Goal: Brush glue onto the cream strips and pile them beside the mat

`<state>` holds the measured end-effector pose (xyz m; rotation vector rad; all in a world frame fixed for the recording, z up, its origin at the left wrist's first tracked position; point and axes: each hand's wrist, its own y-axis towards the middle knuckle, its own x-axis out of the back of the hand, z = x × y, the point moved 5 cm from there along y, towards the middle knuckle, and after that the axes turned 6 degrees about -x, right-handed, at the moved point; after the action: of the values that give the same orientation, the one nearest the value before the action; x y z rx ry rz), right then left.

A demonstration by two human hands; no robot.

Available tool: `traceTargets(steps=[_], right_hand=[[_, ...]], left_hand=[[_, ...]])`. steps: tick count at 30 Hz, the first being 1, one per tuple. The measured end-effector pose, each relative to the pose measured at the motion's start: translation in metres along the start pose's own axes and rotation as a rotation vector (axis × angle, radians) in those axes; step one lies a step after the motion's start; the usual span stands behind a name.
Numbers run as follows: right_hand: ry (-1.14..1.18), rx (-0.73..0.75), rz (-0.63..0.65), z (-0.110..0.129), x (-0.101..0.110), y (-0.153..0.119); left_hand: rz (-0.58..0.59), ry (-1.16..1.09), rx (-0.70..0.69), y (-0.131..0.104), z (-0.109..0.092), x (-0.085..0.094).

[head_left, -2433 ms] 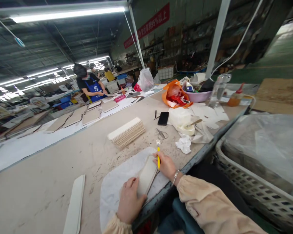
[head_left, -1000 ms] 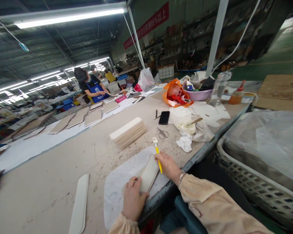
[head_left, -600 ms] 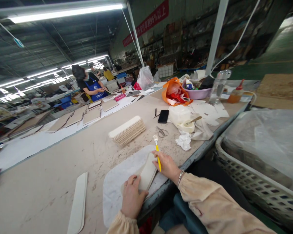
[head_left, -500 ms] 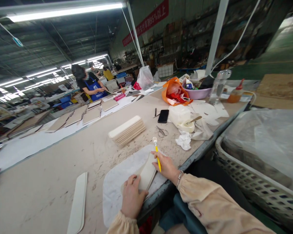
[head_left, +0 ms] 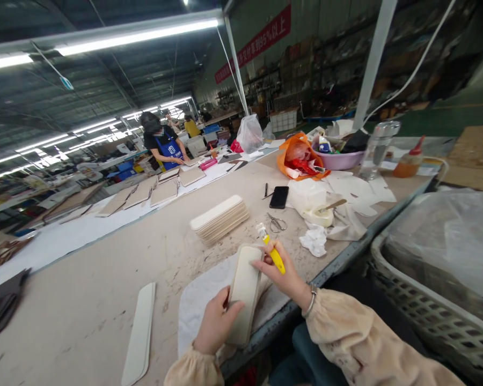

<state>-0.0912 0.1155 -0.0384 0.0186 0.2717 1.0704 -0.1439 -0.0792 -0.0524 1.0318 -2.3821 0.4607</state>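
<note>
My left hand [head_left: 217, 320] grips the lower left side of a long cream panel [head_left: 245, 287] with rounded corners, tilted up above a white sheet [head_left: 197, 287]. Between the fingers of my right hand [head_left: 282, 271] is a yellow-handled brush [head_left: 277, 258], its pale tip pointing up and away. The thumb and a finger of that same hand touch the panel's upper right edge. Beyond the panel stands a stack of similar cream pieces [head_left: 221, 219]. More cream strips [head_left: 140, 332] lie to the left of the sheet.
Scissors [head_left: 277, 223], a black phone [head_left: 279, 197], crumpled tissue [head_left: 314, 239] and a white glue container [head_left: 320, 214] lie beyond my right hand. An orange bag [head_left: 300, 158] and a purple basin [head_left: 340, 160] are farther back. A perforated basket [head_left: 430, 316] stands at the right. Across the table is a person [head_left: 165, 142].
The cream panel has been raised and turned more upright, with my left hand now along its side. The brush has tilted in my right hand. The view has shifted slightly left.
</note>
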Motion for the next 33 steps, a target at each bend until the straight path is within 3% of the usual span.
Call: traceTargets(steps=[2,7,11,15,19,25,33], right_hand=[[0.0,0.031,0.005,0.017,-0.001,0.016],[-0.044,0.109,0.059,0.038,0.004,0.059],[-0.027,0.086,0.035,0.027,0.014,0.079],[0.037,0.009,-0.026,0.009,0.026,0.091],[0.047,-0.03,-0.087,-0.002,0.04,0.102],[-0.083,-0.006,-0.153,-0.006,0.051,0.104],[-0.091,-0.004,-0.135,-0.002,0.051,0.095]], left_hand=[[0.052,-0.149,0.017,0.002,-0.006,-0.001],[-0.011,-0.455,0.076,0.006,-0.015,-0.012],[-0.046,-0.68,0.148,0.013,-0.019,-0.028],[-0.074,-0.934,0.326,0.017,-0.026,-0.045],[0.04,-1.144,0.452,0.016,-0.039,-0.064],[0.02,-1.018,0.389,0.006,-0.034,-0.07],[0.031,-0.921,0.374,0.0,-0.027,-0.072]])
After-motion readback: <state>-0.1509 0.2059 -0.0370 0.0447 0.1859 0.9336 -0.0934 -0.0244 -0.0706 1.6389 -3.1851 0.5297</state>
